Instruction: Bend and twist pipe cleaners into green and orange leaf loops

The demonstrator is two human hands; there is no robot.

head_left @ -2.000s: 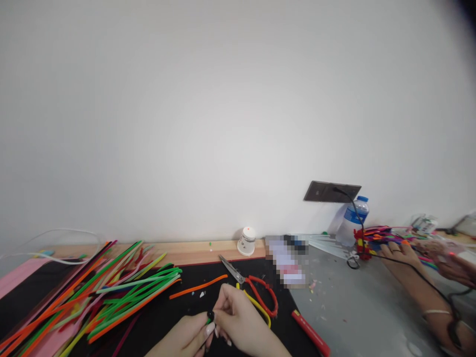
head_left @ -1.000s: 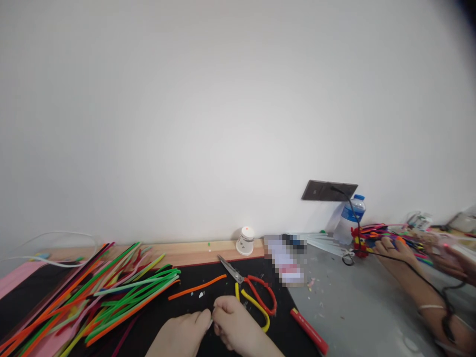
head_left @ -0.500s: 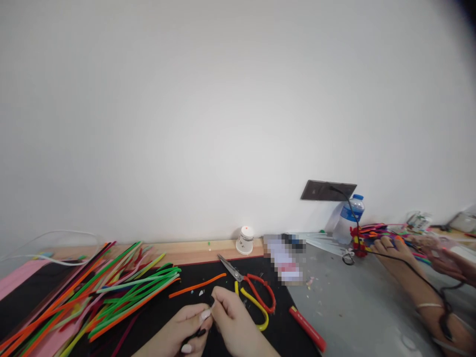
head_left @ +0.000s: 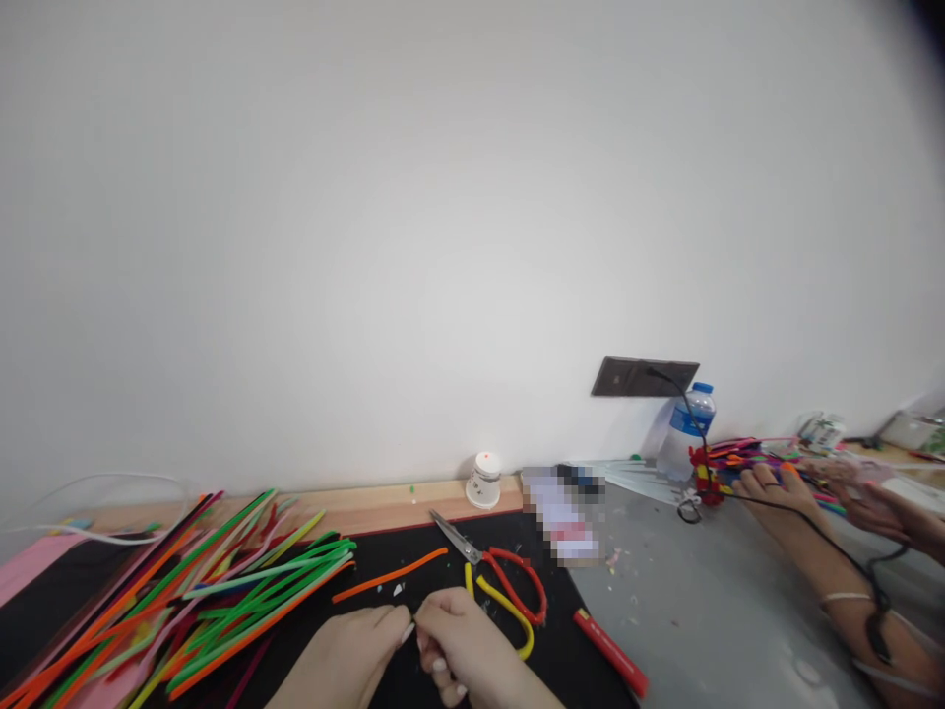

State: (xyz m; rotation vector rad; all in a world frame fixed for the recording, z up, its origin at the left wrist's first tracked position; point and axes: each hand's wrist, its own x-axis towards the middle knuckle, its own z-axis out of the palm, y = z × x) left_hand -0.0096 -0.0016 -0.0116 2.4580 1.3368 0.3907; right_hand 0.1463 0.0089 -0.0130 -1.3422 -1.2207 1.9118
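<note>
My left hand [head_left: 354,645] and my right hand [head_left: 467,635] meet low in the middle, above the black mat [head_left: 295,630]. Thumbs and index fingers are pinched together at the fingertips. Something tiny and dark shows between them, too small to make out. Just beyond my hands lies an orange pipe cleaner [head_left: 391,575], with small white scraps [head_left: 399,589] near it. Close to my right hand rest metal scissors [head_left: 462,542] with a red loop and a yellow loop at the handle end.
Many coloured pipe cleaners [head_left: 273,596] lie in a pile at left. A white paper cup [head_left: 483,481] stands upside down by the wall. At right are a red stick-like object [head_left: 611,654], a water bottle [head_left: 686,433], a black cable [head_left: 827,527] and another person's hands [head_left: 783,492].
My left hand has turned over, so its back now faces up and the black piece seen in its fingers is hidden. My right fingers have curled in. The view has shifted slightly.
</note>
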